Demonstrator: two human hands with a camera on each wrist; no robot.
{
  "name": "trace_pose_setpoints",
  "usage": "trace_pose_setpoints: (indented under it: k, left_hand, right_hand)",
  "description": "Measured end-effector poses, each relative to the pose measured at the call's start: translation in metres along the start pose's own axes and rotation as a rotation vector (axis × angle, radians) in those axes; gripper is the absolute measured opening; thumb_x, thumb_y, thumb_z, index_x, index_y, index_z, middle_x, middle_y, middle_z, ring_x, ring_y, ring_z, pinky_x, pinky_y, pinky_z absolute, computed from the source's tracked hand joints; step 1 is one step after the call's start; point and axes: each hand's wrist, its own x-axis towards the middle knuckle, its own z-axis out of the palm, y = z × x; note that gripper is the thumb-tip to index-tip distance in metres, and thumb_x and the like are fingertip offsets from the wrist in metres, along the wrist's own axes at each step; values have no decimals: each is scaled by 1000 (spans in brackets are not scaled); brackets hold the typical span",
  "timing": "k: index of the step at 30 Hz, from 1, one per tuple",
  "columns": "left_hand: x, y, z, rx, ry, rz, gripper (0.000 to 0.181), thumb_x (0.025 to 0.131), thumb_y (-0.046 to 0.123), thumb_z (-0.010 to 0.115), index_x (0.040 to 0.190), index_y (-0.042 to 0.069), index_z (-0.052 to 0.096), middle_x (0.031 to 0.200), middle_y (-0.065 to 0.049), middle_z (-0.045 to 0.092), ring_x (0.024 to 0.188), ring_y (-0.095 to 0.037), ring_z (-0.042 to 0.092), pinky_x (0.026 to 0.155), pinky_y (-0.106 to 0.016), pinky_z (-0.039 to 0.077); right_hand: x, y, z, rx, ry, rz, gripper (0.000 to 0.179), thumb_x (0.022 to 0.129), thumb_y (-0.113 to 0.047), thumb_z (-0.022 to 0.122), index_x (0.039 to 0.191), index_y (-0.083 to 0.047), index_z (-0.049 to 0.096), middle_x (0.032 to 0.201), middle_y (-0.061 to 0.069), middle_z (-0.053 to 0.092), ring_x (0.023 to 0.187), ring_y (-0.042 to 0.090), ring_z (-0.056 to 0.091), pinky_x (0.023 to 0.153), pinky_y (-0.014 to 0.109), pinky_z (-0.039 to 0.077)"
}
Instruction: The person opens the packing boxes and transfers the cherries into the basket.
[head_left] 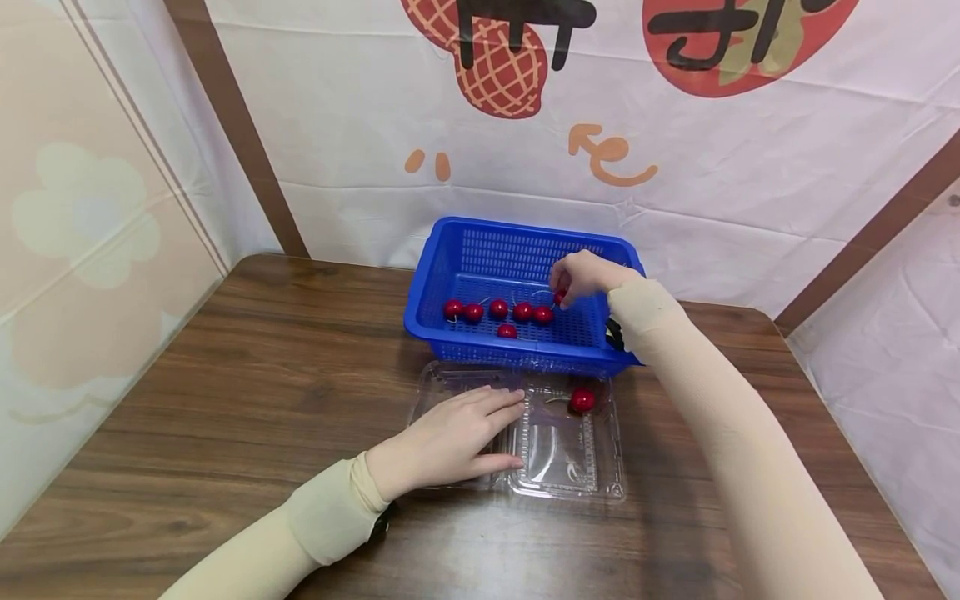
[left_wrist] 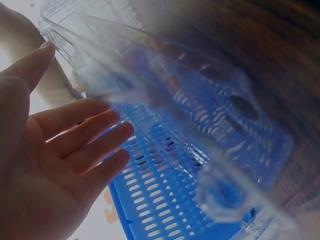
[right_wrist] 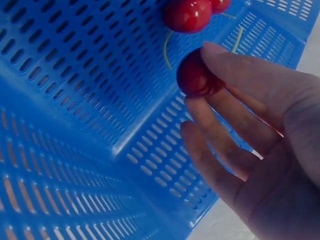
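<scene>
My right hand (head_left: 588,273) reaches into a blue slotted basket (head_left: 525,352) and pinches a red cherry (right_wrist: 195,75) between thumb and fingertips. Several more cherries (head_left: 498,309) with thin stems lie on the basket floor to its left. My left hand (head_left: 457,433) rests with straight fingers over the left half of an open clear plastic clamshell box (head_left: 558,454), just in front of the basket. One cherry (head_left: 582,400) sits in the right half of that box, near its far edge. In the left wrist view the left palm and fingers (left_wrist: 95,145) hold nothing.
The basket and box stand on a brown wooden table (head_left: 247,400). Behind them hangs a white printed cloth (head_left: 352,183). The basket's raised walls surround the right hand, and its near rim stands close to the box's far edge.
</scene>
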Motion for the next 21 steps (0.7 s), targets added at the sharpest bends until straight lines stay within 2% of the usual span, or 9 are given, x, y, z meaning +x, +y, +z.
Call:
trace_pose_setpoints:
  k: [14, 21]
  left_hand:
    - [-1, 0, 0, 12, 1, 5, 65, 89, 55, 55, 129, 3, 57, 137, -12, 54, 126, -27, 52, 110, -38, 39]
    - [-1, 0, 1, 13, -3, -2, 66, 89, 55, 55, 129, 3, 57, 137, -12, 54, 125, -27, 52, 112, -37, 37]
  right_hand:
    - [4, 9, 7, -6, -41, 16, 31, 77, -7, 78, 105, -4, 67, 103, 12, 69, 94, 23, 63, 87, 38, 55]
    - [7, 10, 11, 5, -56, 25, 33, 77, -7, 78, 107, -3, 66, 105, 12, 69, 96, 23, 64, 89, 40, 54]
